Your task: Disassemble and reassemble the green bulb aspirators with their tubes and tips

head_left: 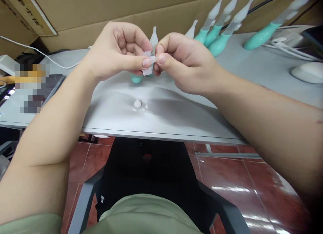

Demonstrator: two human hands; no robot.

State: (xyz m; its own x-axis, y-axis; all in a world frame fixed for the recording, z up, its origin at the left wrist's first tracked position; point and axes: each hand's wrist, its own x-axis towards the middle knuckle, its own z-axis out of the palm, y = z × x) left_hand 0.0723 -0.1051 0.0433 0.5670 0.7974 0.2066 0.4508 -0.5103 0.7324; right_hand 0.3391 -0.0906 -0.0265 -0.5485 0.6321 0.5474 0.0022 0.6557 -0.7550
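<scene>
My left hand [123, 52] is closed, with thumb and fingers pinching a short clear plastic tube [147, 71] above the table. From its right side sticks a small translucent white piece [153, 59]. My right hand [186, 62] pinches that piece's outer end between thumb and forefinger. Whether the two parts are fully joined I cannot tell. Below the hands, a small white cone-shaped tip [137, 103] sits on the table. Behind my hands stand a teal bulb [136, 78], partly hidden, and a white pointed nozzle [154, 37].
Several teal bulb nasal aspirators [220, 45] with white nozzles stand on the grey table [161, 121] at back right. A white mouse [308, 72] and cables lie farther right. Cardboard [101, 11] lines the back. At left are a dark flat device [54, 86] and a white cable [60, 64].
</scene>
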